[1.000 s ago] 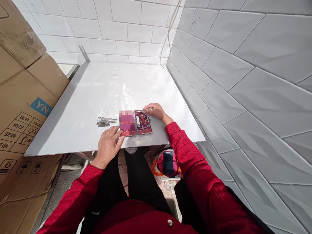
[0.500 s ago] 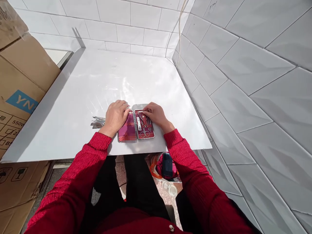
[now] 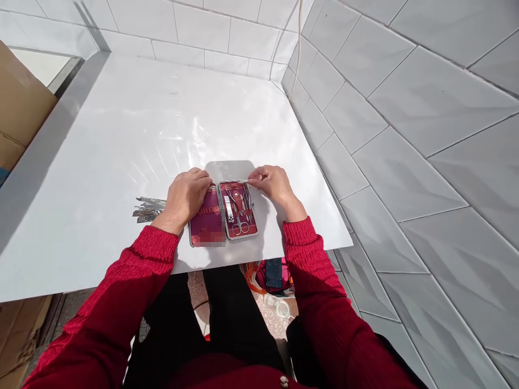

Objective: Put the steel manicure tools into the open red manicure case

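Note:
An open manicure case (image 3: 194, 224) lies on the white table, its lining purple and red. Its right half holds nail clippers (image 3: 229, 209), small scissors (image 3: 240, 227) and other slim metal tools. My left hand (image 3: 186, 195) is closed over the upper left part of the case, gripping its edge. At the top right corner of the case, my right hand (image 3: 272, 186) pinches a slim silver tool (image 3: 243, 181); its exact kind is too small to make out. A pile of metal tools (image 3: 150, 208) lies on the table left of my left hand.
Grey-white tiled walls border the table (image 3: 133, 119) behind and on the right. A cardboard box (image 3: 24, 108) stands at the left edge. Below the front edge are a bag with a dark phone (image 3: 274, 273) on it and a glass jar (image 3: 283, 309).
My right hand has drawn back to the right, from over the tools to the case's top right corner, with the slim tool in its fingers. My left hand stays on the case; the view has shifted.

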{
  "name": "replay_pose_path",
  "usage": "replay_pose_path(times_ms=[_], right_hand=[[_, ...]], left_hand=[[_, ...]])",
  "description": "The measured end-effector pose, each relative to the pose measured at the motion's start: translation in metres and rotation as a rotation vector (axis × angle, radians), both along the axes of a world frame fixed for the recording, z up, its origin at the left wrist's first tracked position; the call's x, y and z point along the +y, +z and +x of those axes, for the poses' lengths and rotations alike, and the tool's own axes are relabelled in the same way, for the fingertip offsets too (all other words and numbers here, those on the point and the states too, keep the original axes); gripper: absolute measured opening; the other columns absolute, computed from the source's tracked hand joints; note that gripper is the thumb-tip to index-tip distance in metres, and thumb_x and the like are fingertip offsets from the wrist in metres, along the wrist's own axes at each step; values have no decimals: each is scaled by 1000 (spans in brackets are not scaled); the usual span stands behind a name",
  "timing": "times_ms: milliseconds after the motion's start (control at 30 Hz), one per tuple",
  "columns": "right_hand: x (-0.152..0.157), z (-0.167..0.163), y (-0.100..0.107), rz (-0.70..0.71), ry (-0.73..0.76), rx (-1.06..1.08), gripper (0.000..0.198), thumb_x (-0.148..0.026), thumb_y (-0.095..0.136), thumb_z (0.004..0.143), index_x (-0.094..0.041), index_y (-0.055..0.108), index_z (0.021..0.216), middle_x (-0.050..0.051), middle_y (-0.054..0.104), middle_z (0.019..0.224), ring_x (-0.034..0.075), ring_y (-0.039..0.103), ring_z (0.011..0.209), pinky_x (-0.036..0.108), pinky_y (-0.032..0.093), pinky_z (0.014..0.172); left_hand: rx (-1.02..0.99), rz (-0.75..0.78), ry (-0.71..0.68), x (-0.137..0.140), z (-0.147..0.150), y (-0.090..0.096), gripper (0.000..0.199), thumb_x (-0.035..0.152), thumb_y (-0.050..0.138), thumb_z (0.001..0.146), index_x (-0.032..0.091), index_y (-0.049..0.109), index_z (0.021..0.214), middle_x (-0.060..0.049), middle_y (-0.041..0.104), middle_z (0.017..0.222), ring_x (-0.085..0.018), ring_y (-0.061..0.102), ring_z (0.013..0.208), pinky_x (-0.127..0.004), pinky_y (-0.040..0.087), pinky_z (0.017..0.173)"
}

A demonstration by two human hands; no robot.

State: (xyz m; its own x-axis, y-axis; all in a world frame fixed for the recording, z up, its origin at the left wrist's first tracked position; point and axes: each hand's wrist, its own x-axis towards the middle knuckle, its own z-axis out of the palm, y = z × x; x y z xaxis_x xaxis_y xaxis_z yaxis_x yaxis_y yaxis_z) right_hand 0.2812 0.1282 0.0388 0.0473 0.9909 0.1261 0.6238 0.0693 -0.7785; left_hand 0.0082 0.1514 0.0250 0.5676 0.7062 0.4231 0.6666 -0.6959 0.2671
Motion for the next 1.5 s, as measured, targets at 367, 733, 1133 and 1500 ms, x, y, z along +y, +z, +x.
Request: replay_pose_path(times_ms=[367,733,1133,1500], right_hand=[[2,12,-17,153,-185,-8,7,-28,77,75,-22,75,75,2,68,86,14,54,69,30,44,67],[14,-12,0,-75,8,-294,37,-45,82,81,-22,64,59,0,57,57,15,48,59,32,32,59],[7,-23,-7,152,-84,-263,23,-20,56,89,-22,55,66,0,59,63,14,46,61,32,32,63],[10,25,1,67,-454,-388,26,-16,49,95,-20,59,70,5,63,69,20,52,67,33,33,68]], left_hand=[[30,52,30,-1,2,0,36,22,38,106,21,70,91,-10,72,100,-25,63,92,-43,49,81],[60,65,46,-3,6,-3,36,23,39,107,20,69,87,-10,72,99,-26,61,92,-43,48,84],[36,48,33,-6,8,-3,33,23,41,107,20,70,93,-8,72,99,-24,64,94,-39,49,79],[2,50,-22,-8,8,3,33,25,39,108,19,71,101,-9,73,103,-25,66,96,-39,50,75]])
